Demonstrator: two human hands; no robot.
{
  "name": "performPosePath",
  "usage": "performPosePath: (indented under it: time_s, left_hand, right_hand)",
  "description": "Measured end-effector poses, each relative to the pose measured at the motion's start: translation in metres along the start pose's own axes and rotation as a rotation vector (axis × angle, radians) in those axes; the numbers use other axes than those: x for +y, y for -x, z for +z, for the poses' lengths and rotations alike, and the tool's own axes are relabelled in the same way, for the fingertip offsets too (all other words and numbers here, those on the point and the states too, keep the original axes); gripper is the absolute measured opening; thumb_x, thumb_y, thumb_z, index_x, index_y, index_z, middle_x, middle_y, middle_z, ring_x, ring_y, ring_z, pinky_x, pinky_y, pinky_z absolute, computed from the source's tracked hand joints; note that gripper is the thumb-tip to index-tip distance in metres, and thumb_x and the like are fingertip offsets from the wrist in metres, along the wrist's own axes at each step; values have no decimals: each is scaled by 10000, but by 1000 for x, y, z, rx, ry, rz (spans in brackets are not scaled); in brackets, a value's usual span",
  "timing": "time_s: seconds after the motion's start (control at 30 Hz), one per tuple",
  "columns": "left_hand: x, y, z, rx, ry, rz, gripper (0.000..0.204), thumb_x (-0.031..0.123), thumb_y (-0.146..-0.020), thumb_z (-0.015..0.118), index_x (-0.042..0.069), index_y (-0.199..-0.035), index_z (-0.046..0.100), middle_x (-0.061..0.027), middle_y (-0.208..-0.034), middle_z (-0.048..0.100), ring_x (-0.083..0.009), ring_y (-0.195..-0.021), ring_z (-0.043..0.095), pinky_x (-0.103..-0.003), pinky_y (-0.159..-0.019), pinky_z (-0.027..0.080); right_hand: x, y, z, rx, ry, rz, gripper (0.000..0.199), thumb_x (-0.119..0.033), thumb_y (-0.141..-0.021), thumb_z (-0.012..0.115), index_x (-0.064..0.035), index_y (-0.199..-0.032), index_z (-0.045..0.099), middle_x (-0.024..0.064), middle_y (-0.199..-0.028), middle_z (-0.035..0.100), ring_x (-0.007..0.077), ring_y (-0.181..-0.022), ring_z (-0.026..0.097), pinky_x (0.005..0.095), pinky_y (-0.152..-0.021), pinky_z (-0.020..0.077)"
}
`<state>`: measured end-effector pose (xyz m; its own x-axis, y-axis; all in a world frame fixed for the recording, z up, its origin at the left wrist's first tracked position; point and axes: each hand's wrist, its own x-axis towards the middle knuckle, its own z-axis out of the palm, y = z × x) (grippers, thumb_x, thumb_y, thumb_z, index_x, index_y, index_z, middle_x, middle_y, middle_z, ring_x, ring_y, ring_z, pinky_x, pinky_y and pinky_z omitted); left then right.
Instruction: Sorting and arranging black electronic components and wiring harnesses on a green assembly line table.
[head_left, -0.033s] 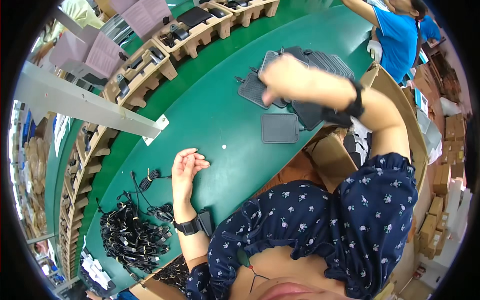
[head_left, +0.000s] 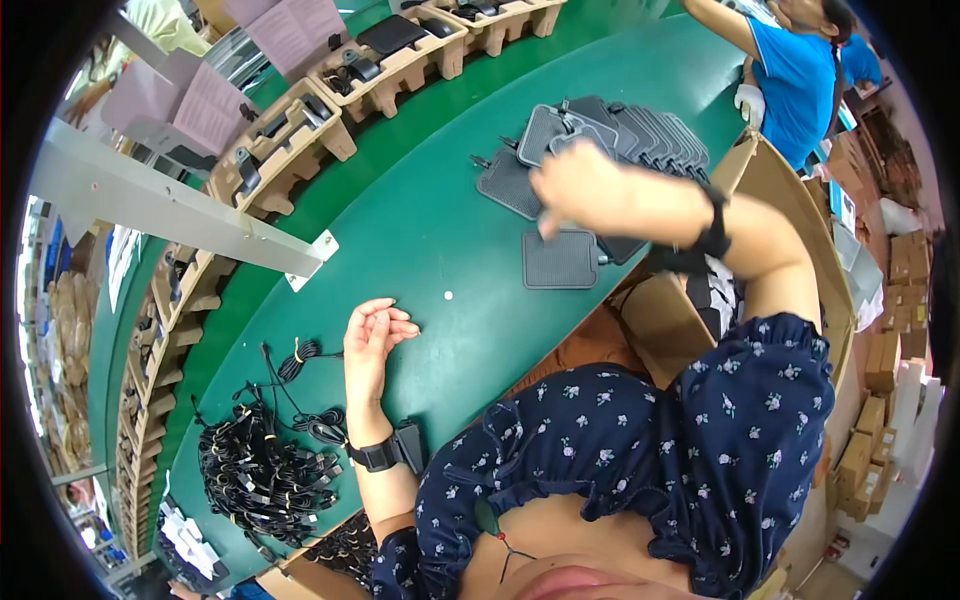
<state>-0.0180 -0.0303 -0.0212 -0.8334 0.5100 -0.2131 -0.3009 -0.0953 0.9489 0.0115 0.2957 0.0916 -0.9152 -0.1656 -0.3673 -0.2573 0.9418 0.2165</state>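
Note:
My right hand (head_left: pixel 582 190) hangs over the near side of a group of flat dark grey rectangular pads. It is blurred and its fingers are mostly hidden, so I cannot see whether it holds anything. Below it a single pad (head_left: pixel 560 265) lies flat on the green table (head_left: pixel 450 370). Behind, several overlapping pads (head_left: pixel 665 135) fan out to the right, and another pad (head_left: pixel 508 188) sits at their left. My left hand (head_left: pixel 372 332) is palm up with loosely bent fingers and nothing in it. Beside it lie a tied black cable (head_left: pixel 298 360) and a heap of bundled black cables (head_left: pixel 262 470).
Moulded cardboard trays (head_left: pixel 385 75) with black devices line the far side. A metal post (head_left: pixel 180 215) crosses at the left. An open cardboard box (head_left: pixel 660 315) stands against the table's near right edge. A person in a blue shirt (head_left: pixel 795 95) is at the far right.
My right hand has come slightly nearer to me, down toward the single pad, uncovering more of the pads behind it. My left hand stays in place.

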Motion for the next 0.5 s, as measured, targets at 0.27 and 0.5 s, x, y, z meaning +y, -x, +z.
performPosePath:
  time_s: [0.27,0.5]
  left_hand:
    - [-8,1,-3,-13,12,11,219,163,-937,482,0,-1083,497,-100,-901,598,-175,-761,618,-283,-709,516]
    - [-9,0,-9,-8,77,2,191,120,-943,449,-5,-1082,492,-101,-886,592,-185,-758,626,-297,-709,525]
  right_hand:
    - [-36,10,59,167,-149,-134,783,-413,-579,760,68,-1120,461,146,-866,568,279,-786,600,360,-631,474]
    - [-22,-92,-28,626,-586,-57,355,-354,-776,647,-64,-917,500,180,-746,607,371,-728,601,440,-606,458]
